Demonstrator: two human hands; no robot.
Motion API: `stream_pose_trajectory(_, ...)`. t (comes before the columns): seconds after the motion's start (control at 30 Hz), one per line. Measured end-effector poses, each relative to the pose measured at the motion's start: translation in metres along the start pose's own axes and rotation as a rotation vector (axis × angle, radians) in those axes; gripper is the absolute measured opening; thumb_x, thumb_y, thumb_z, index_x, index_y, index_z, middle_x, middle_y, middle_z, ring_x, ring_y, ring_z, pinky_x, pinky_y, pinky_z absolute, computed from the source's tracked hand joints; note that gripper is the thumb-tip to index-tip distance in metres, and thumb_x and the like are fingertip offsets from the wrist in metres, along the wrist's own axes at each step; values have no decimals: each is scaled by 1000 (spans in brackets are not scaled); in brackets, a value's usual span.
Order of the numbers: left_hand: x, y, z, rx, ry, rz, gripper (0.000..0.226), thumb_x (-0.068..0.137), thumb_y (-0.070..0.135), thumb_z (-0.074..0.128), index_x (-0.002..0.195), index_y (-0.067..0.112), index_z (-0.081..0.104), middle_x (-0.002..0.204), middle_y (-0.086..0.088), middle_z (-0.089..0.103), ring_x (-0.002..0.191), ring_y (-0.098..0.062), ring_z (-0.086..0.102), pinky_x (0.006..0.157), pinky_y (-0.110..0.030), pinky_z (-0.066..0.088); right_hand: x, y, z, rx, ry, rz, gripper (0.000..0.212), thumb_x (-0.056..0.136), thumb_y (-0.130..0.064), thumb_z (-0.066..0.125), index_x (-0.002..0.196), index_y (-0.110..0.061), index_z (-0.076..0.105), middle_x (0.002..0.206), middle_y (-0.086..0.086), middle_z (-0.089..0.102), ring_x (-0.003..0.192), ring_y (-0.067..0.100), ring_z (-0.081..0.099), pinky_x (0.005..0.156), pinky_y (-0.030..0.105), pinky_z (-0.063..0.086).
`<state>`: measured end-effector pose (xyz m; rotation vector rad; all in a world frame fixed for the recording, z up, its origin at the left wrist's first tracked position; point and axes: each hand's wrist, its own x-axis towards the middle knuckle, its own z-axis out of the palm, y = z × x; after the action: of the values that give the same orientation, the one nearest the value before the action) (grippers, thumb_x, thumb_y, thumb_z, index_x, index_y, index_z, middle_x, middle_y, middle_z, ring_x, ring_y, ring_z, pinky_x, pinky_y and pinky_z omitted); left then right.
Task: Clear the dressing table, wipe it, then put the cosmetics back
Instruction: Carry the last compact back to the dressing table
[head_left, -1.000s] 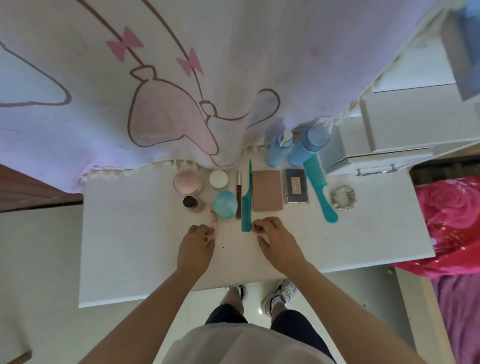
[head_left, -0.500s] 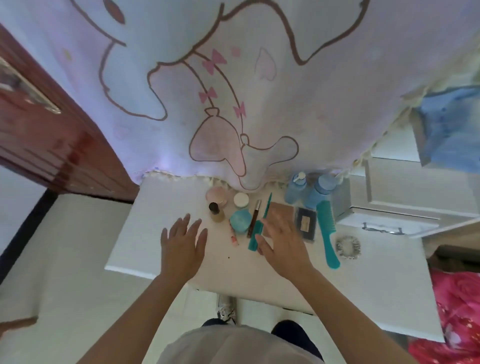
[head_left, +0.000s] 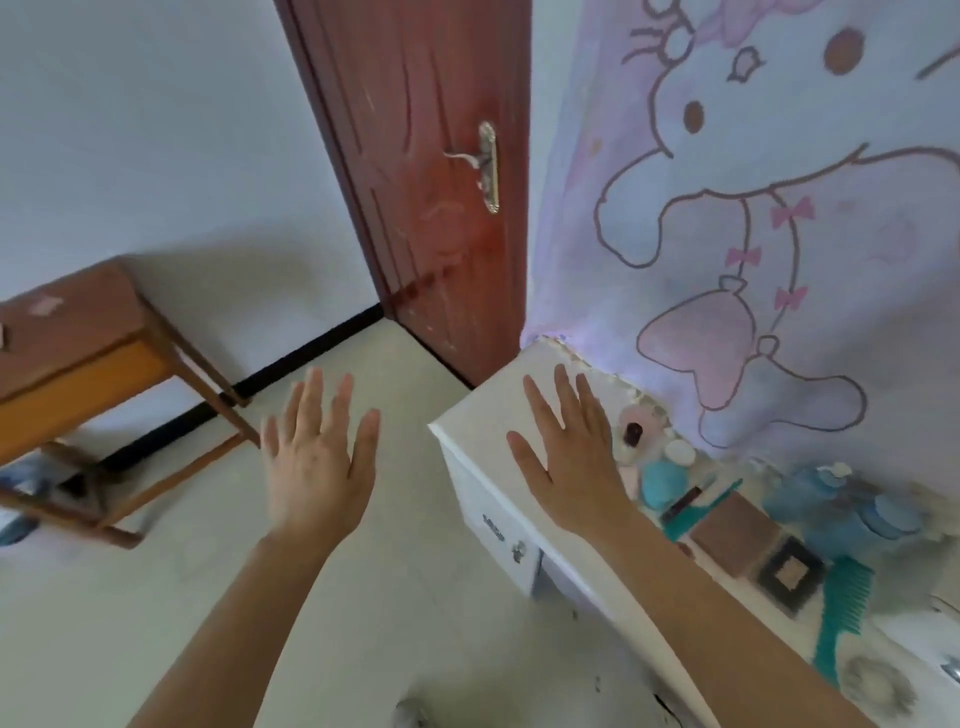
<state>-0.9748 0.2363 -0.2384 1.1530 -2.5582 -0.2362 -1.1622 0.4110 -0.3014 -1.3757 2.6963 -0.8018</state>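
Note:
The white dressing table (head_left: 483, 410) runs from the centre to the lower right. Along its back lie a small dark-capped bottle (head_left: 632, 435), a white jar (head_left: 679, 452), a teal round compact (head_left: 662, 483), a teal tail comb (head_left: 698, 514), a brown palette (head_left: 730, 530), a dark compact (head_left: 789, 574), a teal wide comb (head_left: 841, 613), blue bottles (head_left: 831, 499) and a scrunchie (head_left: 872, 686). My right hand (head_left: 566, 457) hovers flat with straight fingers above the table's left end, holding nothing. My left hand (head_left: 319, 462) is spread in the air over the floor, left of the table.
A cartoon-print curtain (head_left: 753, 208) hangs behind the table. A dark red door (head_left: 431, 182) stands left of it. A brown wooden table (head_left: 78, 358) stands by the wall at far left, with pale floor (head_left: 395, 597) between it and the dressing table.
The view has swung left, toward the door and the wooden table. Both hands have left the cosmetics and moved left, fingers now spread; the left hand is off the table.

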Motion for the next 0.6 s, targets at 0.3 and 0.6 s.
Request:
stream_pose_trajectory(0.3,6,-195,-126,43,223,-137,61,100,57,16,153,28,25,162,-3,12,150,-21,5,120,-52,9,132,-240,46,-22,-19,-395,68,98,-59,27,157,-27,14,165,10,0,151,30,-3,121,48,10)
stream_pose_trajectory(0.6,27,-356,-181,115,299,-305,61,100,57,18,152,26,26,162,-3,16,149,-23,11,120,-51,13,192,-432,137,105,-149,-647,70,98,-62,25,156,-33,-1,164,0,-15,150,17,-16,120,37,-2)
